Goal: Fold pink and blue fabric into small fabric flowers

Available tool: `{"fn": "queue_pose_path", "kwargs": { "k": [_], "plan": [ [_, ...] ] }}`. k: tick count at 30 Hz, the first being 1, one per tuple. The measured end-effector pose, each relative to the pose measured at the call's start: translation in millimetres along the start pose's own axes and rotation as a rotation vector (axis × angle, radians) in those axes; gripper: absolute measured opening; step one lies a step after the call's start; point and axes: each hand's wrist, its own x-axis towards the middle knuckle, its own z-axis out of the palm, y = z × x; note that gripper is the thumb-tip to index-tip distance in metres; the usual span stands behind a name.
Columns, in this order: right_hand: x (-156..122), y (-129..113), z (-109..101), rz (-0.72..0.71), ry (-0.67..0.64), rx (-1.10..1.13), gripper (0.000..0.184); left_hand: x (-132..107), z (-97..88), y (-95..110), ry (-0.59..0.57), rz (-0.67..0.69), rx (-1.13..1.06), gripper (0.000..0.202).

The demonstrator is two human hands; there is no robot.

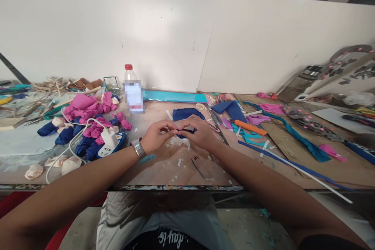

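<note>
Over the middle of the table, my left hand (159, 136) and my right hand (199, 133) meet fingertip to fingertip. Between them they pinch a small dark blue fabric strip (185, 134), mostly covered by my fingers. A watch circles my left wrist. Just behind my hands lies a larger dark blue fabric piece (187, 114). To the left sits a pile of magenta fabric (84, 106) and blue fabric rolls (63, 136). Cream fabric rosettes (34, 172) rest near the front edge.
A red-capped bottle (130, 74) stands behind my left hand. A charger with a white cable (109, 137) is plugged into a power strip (118, 146). Right of my hands are an orange-handled cutter (250, 127), fabric scraps and a long white stick (310, 175). A white panel (164, 27) borders the back.
</note>
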Motion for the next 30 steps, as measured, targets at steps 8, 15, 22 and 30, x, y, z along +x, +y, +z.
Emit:
{"fn": "queue_pose_path", "kwargs": {
  "k": [8,15,22,30],
  "plan": [
    [1.3,-1.5,-1.0,0.019,0.004,0.015,0.019,0.6,0.9,-0.3,0.003,0.031,-0.048,0.030],
    [2.2,-4.1,-2.8,-0.038,-0.008,0.026,0.011,1.9,0.2,-3.4,0.041,0.021,-0.075,0.035],
    [1.5,-3.5,-2.8,-0.046,0.032,0.021,0.007,2.0,0.6,-1.5,0.056,0.019,-0.080,0.033],
    [-0.3,0.6,-0.7,-0.008,0.047,0.017,0.014,-0.2,-0.6,3.8,0.055,0.101,0.068,0.028]
  ]
}}
